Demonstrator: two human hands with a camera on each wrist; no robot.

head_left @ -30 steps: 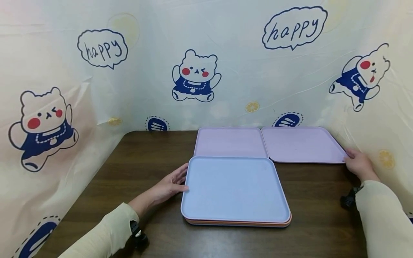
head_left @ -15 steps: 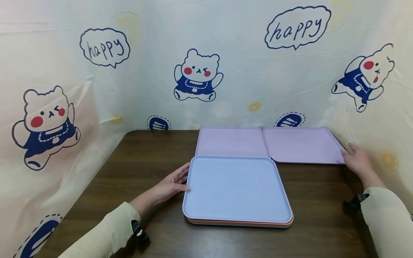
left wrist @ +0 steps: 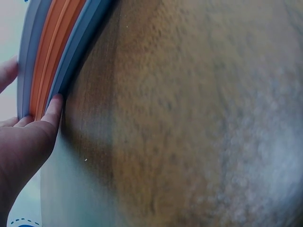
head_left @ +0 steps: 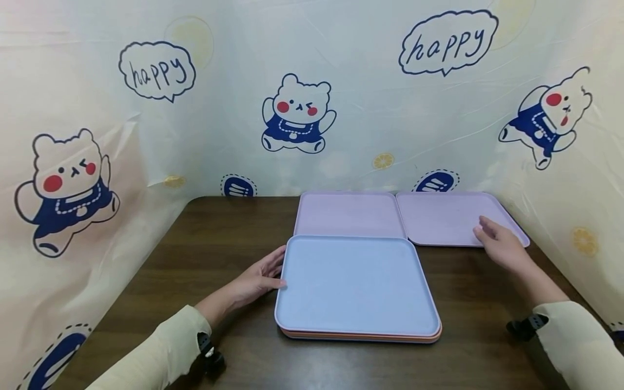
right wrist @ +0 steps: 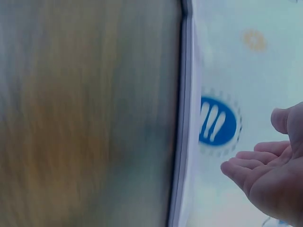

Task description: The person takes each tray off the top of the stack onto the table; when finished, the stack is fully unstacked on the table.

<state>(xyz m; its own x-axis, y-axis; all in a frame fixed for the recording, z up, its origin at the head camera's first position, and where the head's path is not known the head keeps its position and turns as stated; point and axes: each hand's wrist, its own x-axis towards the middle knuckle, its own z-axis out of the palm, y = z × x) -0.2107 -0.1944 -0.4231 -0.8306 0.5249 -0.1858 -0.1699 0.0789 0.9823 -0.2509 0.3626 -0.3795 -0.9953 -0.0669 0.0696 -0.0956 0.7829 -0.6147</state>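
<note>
A stack of trays [left wrist: 52, 56], light blue on top with orange ones beneath, lies on the dark wooden table. My left hand [head_left: 258, 279] holds the left edge of this stack, thumb at the rim of the top blue tray [head_left: 361, 284] and fingers along its side. Behind the stack lie two light purple trays side by side. My right hand [head_left: 502, 246] overlaps the front right part of the right purple tray [head_left: 439, 216]; nothing is in its spread fingers. The left purple tray [head_left: 348, 214] is partly hidden by the stack.
Wooden tabletop [head_left: 224, 233] shows left of the trays and in front of them. A pale printed curtain [head_left: 351, 108] with cartoon bears stands along the table's back and both sides. Each wrist wears a dark strapped camera.
My right hand has let go of the right purple tray's front right corner and moved left over the tray. The trays and my left hand stay in place.
</note>
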